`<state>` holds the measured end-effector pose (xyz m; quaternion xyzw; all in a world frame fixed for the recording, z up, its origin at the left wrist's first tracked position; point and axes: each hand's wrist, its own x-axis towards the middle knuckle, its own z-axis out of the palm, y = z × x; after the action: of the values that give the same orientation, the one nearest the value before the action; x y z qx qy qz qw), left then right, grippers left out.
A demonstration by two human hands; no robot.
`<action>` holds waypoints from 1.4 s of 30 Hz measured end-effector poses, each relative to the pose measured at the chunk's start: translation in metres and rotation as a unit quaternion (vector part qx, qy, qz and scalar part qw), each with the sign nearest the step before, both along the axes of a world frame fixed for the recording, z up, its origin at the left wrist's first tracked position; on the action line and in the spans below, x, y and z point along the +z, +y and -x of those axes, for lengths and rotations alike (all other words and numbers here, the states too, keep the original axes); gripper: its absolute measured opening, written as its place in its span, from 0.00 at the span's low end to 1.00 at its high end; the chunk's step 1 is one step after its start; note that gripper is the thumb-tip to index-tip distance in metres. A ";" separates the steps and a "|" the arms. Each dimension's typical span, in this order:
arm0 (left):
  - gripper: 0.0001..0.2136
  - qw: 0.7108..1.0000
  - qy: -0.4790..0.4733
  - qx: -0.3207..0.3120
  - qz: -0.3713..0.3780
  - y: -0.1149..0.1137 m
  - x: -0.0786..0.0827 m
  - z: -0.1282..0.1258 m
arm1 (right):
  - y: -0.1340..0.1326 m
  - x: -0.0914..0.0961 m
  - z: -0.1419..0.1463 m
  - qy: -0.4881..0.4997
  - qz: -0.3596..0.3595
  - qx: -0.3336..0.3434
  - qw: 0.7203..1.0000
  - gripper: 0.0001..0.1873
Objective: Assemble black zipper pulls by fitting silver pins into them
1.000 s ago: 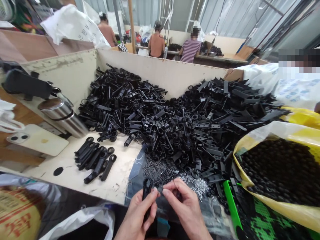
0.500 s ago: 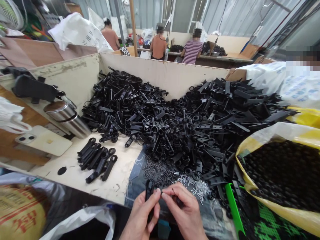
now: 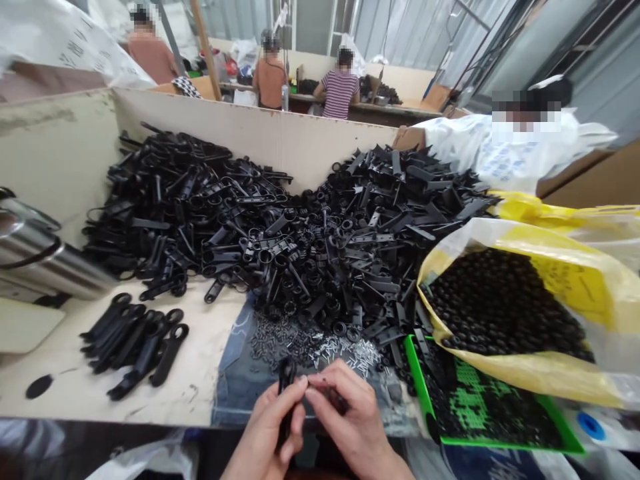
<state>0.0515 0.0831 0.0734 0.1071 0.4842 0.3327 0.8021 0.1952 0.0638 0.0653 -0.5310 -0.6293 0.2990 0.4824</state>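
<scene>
My left hand (image 3: 270, 427) is closed around a black plastic handle-like part (image 3: 287, 371) with a rounded end, held upright. Its thumb meets the fingertips of my right hand (image 3: 350, 417), which are pinched together against the part's side. Something small and dark shows among the right fingers, too small to name. Just beyond the hands, on a dark denim cloth (image 3: 235, 383), lie dark screws (image 3: 277, 341) and silvery pins (image 3: 350, 353). Several finished-looking black handle parts (image 3: 170, 353) rest in a row to the left.
A large heap of black plastic parts (image 3: 210, 200) fills the back. To the right are an open yellow-white bag (image 3: 480, 360) of small black pieces and a green tray (image 3: 420, 393). A steel flask (image 3: 75, 267) stands left. Other people, one in a striped shirt (image 3: 340, 93), work behind the partition.
The view has turned to the right, so the heap, flask and row of parts sit further left and more of the green tray shows. Both hands stay together at the black part.
</scene>
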 end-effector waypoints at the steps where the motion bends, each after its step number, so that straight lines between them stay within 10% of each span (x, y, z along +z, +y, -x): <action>1: 0.23 1.000 -0.004 -0.011 -0.001 -0.001 0.000 -0.001 | -0.002 -0.001 -0.001 0.001 0.012 -0.005 1.000 0.06; 15: 0.36 0.963 0.131 -0.202 -0.121 -0.026 -0.010 0.033 | -0.004 0.001 -0.005 -0.075 -0.007 0.075 0.994 0.05; 27: 0.34 0.829 0.392 -0.355 -0.182 -0.020 0.013 0.031 | -0.009 0.003 0.007 -0.075 0.053 0.031 0.995 0.04; 42: 0.20 0.895 0.311 -0.220 -0.234 -0.023 -0.001 0.044 | -0.016 0.006 0.003 -0.241 -0.043 0.104 0.964 0.14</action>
<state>0.0078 0.0605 0.0725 0.4931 0.5816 0.2011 0.6149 0.1919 0.0479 0.0714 -0.4979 -0.7907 0.1837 0.3052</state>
